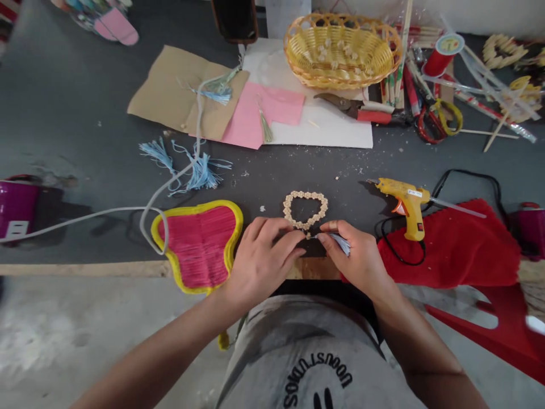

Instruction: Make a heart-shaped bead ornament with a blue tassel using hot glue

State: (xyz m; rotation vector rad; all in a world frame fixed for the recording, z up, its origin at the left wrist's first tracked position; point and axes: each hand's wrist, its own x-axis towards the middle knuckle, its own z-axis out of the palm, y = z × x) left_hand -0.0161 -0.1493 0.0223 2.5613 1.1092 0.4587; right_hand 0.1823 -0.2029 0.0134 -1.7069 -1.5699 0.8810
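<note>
A small heart-shaped ring of pale beads [305, 209] lies on the dark table just beyond my hands. My left hand [260, 258] is closed in a pinch at the heart's lower tip. My right hand [357, 255] is closed on a light blue tassel [340, 243], whose top end meets the left fingers at the heart's tip. A pink butterfly-shaped woven piece with a yellow border [198, 243] lies to the left of my left hand at the table's front edge.
A yellow glue gun [404, 201] rests on red cloth [455, 247] to the right. Blue tassels [193, 167], brown card [183, 91] and pink paper [259, 113] lie behind. A yellow basket [340, 52], red-handled cutters [361, 109] and sticks sit at the back right.
</note>
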